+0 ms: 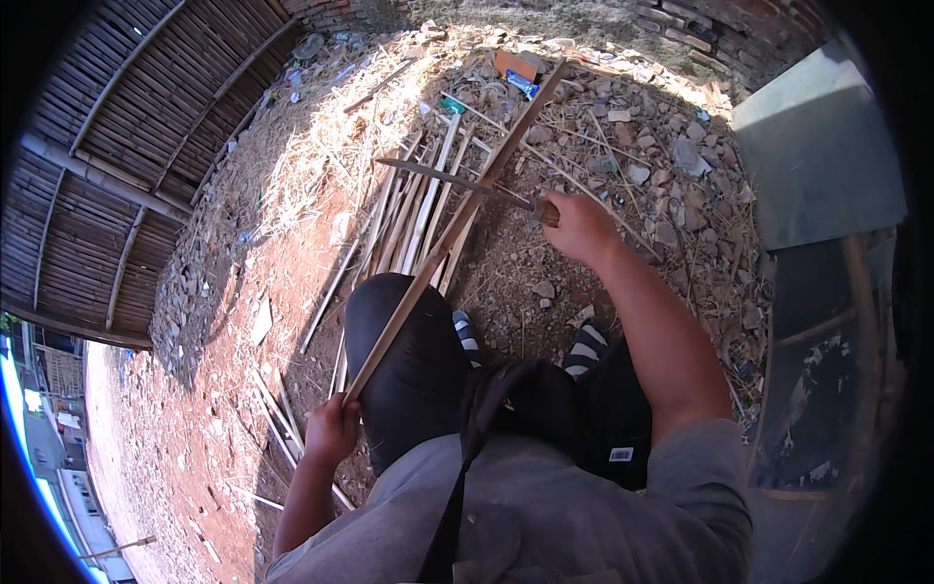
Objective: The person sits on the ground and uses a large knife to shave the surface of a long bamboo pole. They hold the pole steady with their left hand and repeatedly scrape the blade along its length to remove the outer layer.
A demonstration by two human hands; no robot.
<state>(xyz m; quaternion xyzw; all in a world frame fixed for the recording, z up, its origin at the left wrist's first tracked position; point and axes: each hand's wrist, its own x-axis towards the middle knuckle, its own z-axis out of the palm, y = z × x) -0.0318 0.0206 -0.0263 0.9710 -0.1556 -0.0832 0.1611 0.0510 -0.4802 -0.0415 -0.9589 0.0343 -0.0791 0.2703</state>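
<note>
My left hand [334,428] is closed round the near end of a long bamboo strip [418,284], which slants up across my left knee toward the far rubble. In my right hand [581,229] is the wooden handle of a long-bladed knife [438,174]. Its dark, narrow blade points left and crosses the strip about midway along its far half; whether the edge touches it I cannot tell. Beneath the strip, a bundle of split bamboo strips [413,209] lies on the ground beyond my knee. More loose strips [282,414] lie beside my left forearm.
A woven bamboo wall [107,165] stands at the left, a brick wall [700,29] at the back. Stones and rubble [662,185] cover the ground at right, beside a leaning grey-green sheet [817,146] and a dark worn panel [803,409]. My striped sandals [587,348] are below.
</note>
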